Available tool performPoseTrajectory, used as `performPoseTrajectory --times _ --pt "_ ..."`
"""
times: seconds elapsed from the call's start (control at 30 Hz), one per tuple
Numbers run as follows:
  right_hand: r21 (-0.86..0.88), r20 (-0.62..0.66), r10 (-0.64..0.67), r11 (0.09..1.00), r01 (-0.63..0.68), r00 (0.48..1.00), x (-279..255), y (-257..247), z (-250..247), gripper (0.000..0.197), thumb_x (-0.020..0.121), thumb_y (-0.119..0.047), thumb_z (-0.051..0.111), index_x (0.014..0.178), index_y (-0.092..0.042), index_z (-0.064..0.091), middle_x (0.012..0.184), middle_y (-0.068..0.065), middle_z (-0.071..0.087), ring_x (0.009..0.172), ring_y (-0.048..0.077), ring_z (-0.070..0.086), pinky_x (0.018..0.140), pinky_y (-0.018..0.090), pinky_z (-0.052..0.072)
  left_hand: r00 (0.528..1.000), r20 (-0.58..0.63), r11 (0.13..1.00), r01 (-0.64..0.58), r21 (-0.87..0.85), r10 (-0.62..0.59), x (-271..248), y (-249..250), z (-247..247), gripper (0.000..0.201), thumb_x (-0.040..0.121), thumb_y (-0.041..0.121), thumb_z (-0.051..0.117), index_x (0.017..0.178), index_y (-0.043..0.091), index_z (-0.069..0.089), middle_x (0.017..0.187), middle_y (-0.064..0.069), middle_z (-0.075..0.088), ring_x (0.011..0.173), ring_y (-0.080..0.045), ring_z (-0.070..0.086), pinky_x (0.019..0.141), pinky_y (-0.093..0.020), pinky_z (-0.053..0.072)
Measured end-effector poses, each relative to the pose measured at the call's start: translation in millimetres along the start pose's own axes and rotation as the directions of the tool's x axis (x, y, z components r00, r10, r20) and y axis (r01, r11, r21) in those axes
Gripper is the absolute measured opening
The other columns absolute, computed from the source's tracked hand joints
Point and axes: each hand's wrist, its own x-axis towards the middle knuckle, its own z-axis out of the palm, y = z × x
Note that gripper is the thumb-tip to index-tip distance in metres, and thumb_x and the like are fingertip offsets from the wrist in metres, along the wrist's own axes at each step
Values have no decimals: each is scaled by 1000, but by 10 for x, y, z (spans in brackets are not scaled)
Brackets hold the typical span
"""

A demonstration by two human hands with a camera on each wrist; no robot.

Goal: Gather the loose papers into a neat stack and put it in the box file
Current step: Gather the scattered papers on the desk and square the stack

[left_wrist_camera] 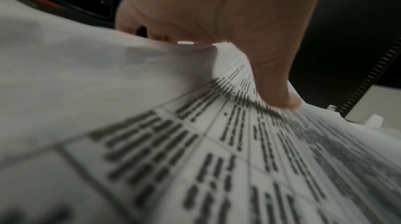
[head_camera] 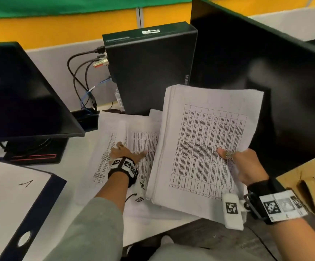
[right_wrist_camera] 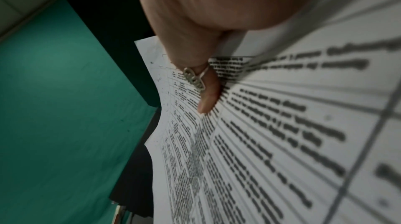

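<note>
Head view only: your right hand (head_camera: pixel 241 166) holds the paper stack (head_camera: pixel 205 146) by its right edge, thumb on top, raised off the bench (head_camera: pixel 81 153). Your left hand (head_camera: pixel 123 152) lies flat, fingers spread, on loose papers (head_camera: pixel 115 140) left of the stack. The right wrist view adds the thumb's ring (right_wrist_camera: pixel 194 80). The box file (head_camera: pixel 17 200) sits at left, closed; its contents can't be seen.

Matt printed paper stack (head_camera: pixel 205 144), glossy black monitor (head_camera: pixel 265 72), metal ring (right_wrist_camera: pixel 194 80), brown cardboard box (head_camera: pixel 303 185)
</note>
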Motion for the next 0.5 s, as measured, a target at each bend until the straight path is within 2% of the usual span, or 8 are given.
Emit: performPoseTrajectory --times 0.03,0.1,0.2,0.27,0.33,0.37,0.43,0.5 --pt "-12 -7 20 1000 -20 1000 12 45 -17 22 79 -3 69 97 -13 62 87 -3 66 79 10 60 59 20 43 1000 2 999 29 -14 -29 12 -4 30 138 49 79 66 146 16 -10 150 -22 14 138 -38 16 110 -56 21" --pt "-32 -8 53 998 -53 999 27 131 -47 25 78 -6 71 100 -13 62 87 -3 65 84 13 61 60 21 43 997 -7 997 77 7 -77 31 -26 57 154 37 80 70 144 18 -22 152 -23 7 141 -39 10 111 -59 14" --pt "-39 16 86 996 -86 996 -6 185 -57 20 82 -3 65 97 -13 58 83 -7 60 72 5 53 55 17 42 995 -12 994 99 42 -99 34 -35 -5 156 37 77 73 145 12 -20 153 -23 3 142 -38 8 114 -57 12" --pt "-29 49 97 995 -95 994 -10 226 -60 30 82 -1 64 108 -14 58 91 -7 63 81 5 58 54 18 44 997 9 993 73 98 -74 68 -31 -38 151 41 76 72 146 8 -14 153 -21 13 140 -38 19 113 -56 19" --pt "-11 51 110 994 -109 993 10 286 -75 43 80 1 65 119 -14 56 98 -6 65 92 8 60 57 17 45 998 56 996 26 87 -31 92 -15 -69 143 45 71 76 146 5 -1 151 -17 25 136 -36 31 111 -54 26" --pt "10 39 119 993 -119 992 18 310 -86 45 80 3 64 120 -12 55 98 -5 64 91 7 60 57 16 45 997 75 998 -16 56 12 96 -7 -78 135 47 65 79 145 3 11 148 -16 33 133 -34 37 109 -49 32" --pt "48 26 129 990 -130 991 15 324 -93 46 80 7 62 123 -8 54 100 -2 62 81 5 58 55 14 45 990 54 991 -130 16 129 86 17 -94 104 54 53 83 133 2 37 133 -14 51 121 -30 51 97 -38 46" --pt "58 22 129 990 -130 991 32 362 -121 46 80 7 62 123 -5 53 105 3 62 76 4 57 54 14 45 974 32 974 -224 -33 225 62 41 -100 77 61 44 82 119 4 51 120 -13 60 110 -28 58 85 -33 50"
